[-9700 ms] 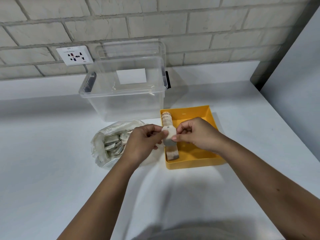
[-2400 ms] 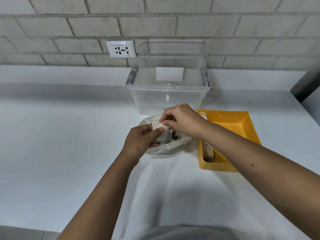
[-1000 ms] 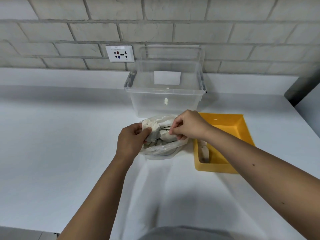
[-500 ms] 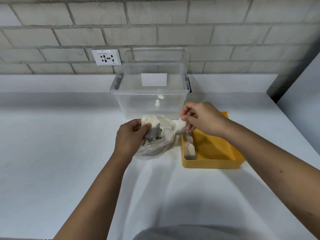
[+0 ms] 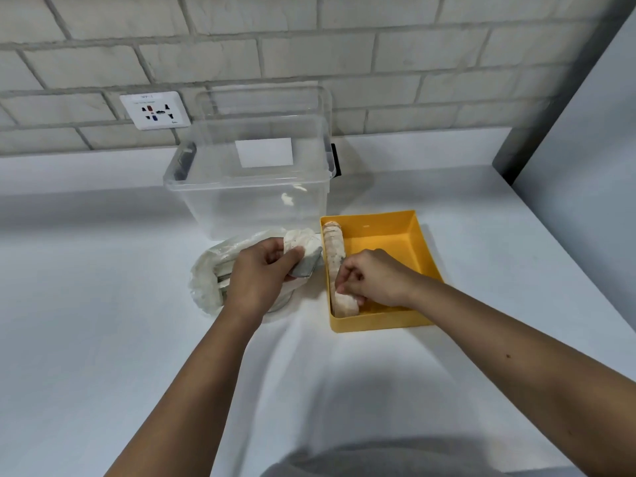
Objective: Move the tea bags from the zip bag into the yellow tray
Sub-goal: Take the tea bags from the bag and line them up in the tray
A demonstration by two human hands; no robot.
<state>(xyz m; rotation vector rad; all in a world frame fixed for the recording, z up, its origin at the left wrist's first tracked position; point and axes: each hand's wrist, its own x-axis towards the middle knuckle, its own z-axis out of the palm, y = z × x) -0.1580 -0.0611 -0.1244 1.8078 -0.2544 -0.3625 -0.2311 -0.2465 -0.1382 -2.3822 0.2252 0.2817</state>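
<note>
The clear zip bag (image 5: 206, 287) lies on the white counter left of the yellow tray (image 5: 389, 235). My left hand (image 5: 258, 277) grips the bag's upper edge and a grey tea bag (image 5: 308, 266) at its mouth. A row of pale tea bags (image 5: 334, 246) stands along the tray's left wall. My right hand (image 5: 371, 278) is low inside the tray with curled fingers, pinching a tea bag (image 5: 346, 304) at the near end of that row. More tea bags show dimly inside the zip bag.
A clear plastic storage box (image 5: 254, 197) stands right behind the bag and tray, its lid leaning on the brick wall. A wall socket (image 5: 155, 110) is at the back left. A grey panel (image 5: 585, 149) rises at the right edge of the counter.
My right hand has come out of the zip bag with a tea bag and dropped into the tray, down to the row's near end. My left hand has kept its grip on the bag.
</note>
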